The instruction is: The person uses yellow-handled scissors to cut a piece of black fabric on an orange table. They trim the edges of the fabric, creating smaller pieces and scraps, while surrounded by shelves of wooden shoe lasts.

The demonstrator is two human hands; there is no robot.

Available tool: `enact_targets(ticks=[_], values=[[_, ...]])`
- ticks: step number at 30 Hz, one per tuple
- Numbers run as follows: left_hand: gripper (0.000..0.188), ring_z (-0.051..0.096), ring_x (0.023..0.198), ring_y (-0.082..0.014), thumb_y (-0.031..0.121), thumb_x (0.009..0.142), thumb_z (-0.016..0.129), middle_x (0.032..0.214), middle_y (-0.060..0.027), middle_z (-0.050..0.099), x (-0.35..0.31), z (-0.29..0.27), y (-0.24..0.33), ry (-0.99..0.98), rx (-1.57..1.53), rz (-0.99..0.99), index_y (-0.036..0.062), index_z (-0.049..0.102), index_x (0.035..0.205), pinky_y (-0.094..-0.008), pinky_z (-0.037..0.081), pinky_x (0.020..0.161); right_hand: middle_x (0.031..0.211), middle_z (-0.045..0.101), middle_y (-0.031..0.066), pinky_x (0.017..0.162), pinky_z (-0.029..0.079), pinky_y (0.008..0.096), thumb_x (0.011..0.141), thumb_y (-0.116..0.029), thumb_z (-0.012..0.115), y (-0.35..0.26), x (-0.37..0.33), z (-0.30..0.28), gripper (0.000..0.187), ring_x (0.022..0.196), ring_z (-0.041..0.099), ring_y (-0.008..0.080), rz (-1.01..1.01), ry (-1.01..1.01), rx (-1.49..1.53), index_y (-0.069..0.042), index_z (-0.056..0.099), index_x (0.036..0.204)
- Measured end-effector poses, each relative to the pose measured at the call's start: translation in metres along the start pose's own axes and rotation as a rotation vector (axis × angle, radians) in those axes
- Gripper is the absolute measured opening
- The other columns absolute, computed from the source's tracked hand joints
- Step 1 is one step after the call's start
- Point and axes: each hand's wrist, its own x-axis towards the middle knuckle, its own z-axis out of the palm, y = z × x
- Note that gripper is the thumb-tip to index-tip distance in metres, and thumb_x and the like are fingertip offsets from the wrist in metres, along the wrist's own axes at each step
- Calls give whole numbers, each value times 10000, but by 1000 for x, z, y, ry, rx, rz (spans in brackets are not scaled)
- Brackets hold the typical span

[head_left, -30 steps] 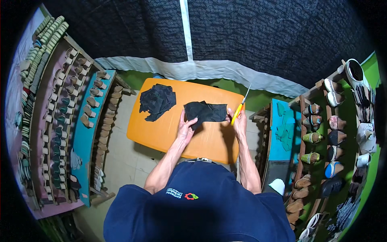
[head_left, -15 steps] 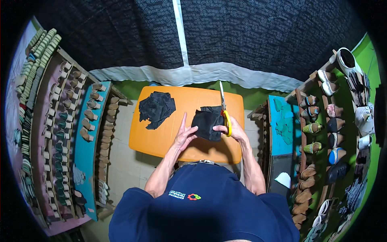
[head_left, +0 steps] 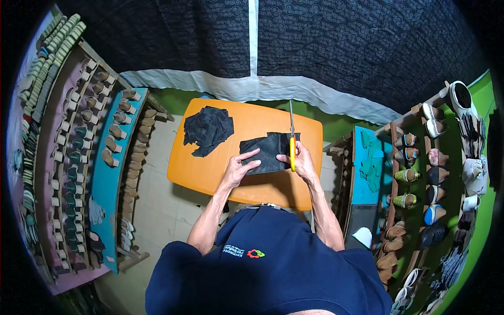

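Note:
Over the orange table, a piece of black fabric is stretched between my two hands. My left hand pinches its left side, thumb on top and fingers along the edge. At its right side, my right hand grips the fabric with the thumb and also holds yellow-handled scissors, whose blades point away from me past the fabric. A crumpled heap of black fabric pieces lies on the table's left part.
The orange table stands before a dark patterned curtain. Racks of shoe lasts rise on the left. More shelves with sandals and shoes stand on the right, beside a blue board bearing green scraps.
My left hand has closed onto the fabric's left side, and the fabric is now spread wider. The scissors have turned slightly in my right hand. The whole view has shifted a little.

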Motion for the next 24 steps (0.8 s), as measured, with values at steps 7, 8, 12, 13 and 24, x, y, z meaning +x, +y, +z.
enact_targets(ticks=[7,8,12,13,24], values=[[501,642,1027,-116,-30,831,749,1195,-117,683,17,8,-1,85,33,100,-19,619,1315,-261,509,956,765,569,-1,643,459,269,744,-265,894,-14,6,-3,488,688,514,100,31,209,-124,-27,569,1020],[513,636,1048,-121,-33,825,751,1218,-118,674,20,11,4,83,2,121,-19,616,1320,-264,501,966,746,550,-13,605,453,258,755,-262,889,-7,7,-6,460,655,511,89,11,235,-18,-39,560,987],[642,640,1080,-147,-98,803,717,1261,-127,656,35,18,33,83,-222,223,-17,524,1410,-291,501,990,722,563,-6,519,493,249,874,-335,784,14,-1,-16,391,567,573,106,5,281,141,-33,562,984],[658,647,1093,-161,-118,809,694,1250,-129,660,37,21,44,91,-267,235,-2,504,1429,-298,511,992,721,567,1,524,500,253,894,-363,757,5,-10,-18,404,568,581,115,90,238,199,-26,566,1008],[603,660,1084,-181,-107,829,672,1219,-125,676,41,31,42,38,-301,215,51,557,1399,-331,516,995,1035,620,75,635,494,273,932,-401,702,-9,-7,26,385,761,593,124,-44,216,742,-100,484,1034]])
